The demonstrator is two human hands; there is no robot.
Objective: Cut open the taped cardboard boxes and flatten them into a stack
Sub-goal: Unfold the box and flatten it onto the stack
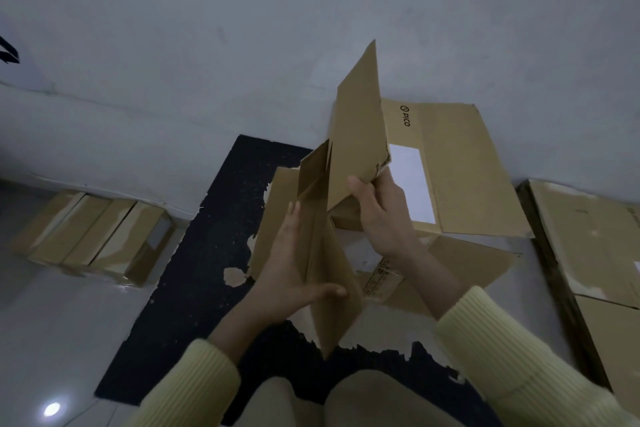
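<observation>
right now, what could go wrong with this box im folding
1. The right hand has its grip on the torn, ragged edge of the half-folded box. That edge might tear further or scrape the fingers.
2. The left hand only pinches the lower panel, so the tall upper flap could spring back open.
3. The flattened stack below lies unevenly, so a box dropped onto it may slide off.

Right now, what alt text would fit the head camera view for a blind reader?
The left hand and right hand, in pale yellow ribbed sleeves, grip a half-folded brown cardboard box above a dark mat. Behind lies a flattened brown cardboard box with a white label; a row of brown boxes lines the left wall.
</observation>
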